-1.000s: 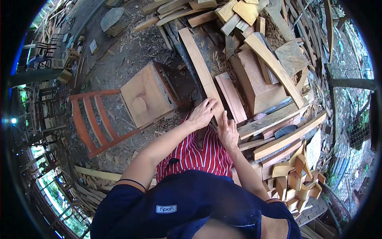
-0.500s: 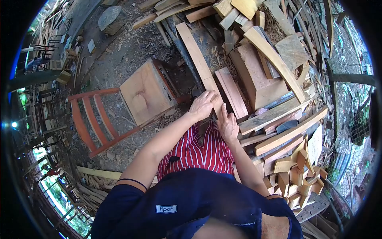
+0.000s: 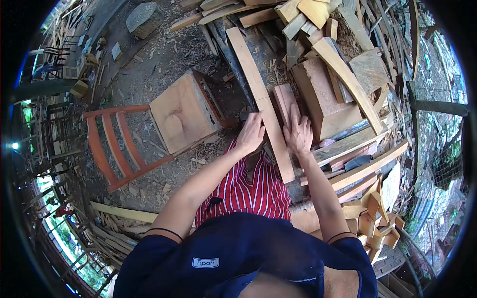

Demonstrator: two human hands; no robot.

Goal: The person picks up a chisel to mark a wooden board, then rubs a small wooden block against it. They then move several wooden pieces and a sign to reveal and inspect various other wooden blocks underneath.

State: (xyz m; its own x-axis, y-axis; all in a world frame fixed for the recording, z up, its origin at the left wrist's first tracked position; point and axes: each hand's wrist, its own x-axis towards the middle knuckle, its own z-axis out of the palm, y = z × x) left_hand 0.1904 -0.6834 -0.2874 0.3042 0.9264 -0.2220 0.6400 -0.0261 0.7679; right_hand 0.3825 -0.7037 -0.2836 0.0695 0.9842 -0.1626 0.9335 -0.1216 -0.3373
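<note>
A long, narrow wooden plank point(image 3: 268, 124) runs from the far scrap pile toward my lap, with a thin line across its face. My left hand point(image 3: 251, 133) is at the plank's left edge with its fingers curled together. Whatever may be inside those fingers is hidden. On the right side of the plank, my right hand point(image 3: 299, 133) has its fingers over a short pinkish wooden block point(image 3: 283, 97), the thumb along the block's left edge. The block's near end is covered by that hand.
A wooden chair point(image 3: 181, 111) lies on its back at left. Stacked timber and a large squared block point(image 3: 328, 97) crowd the right, with a curved wooden piece point(image 3: 350, 82) leaning on top. Small cut pieces point(image 3: 370, 213) are heaped near my right elbow. Shavings cover the ground.
My right hand has left the long plank and moved right onto the short block. The left hand has slid back from the plank's face to its left edge, uncovering the near end.
</note>
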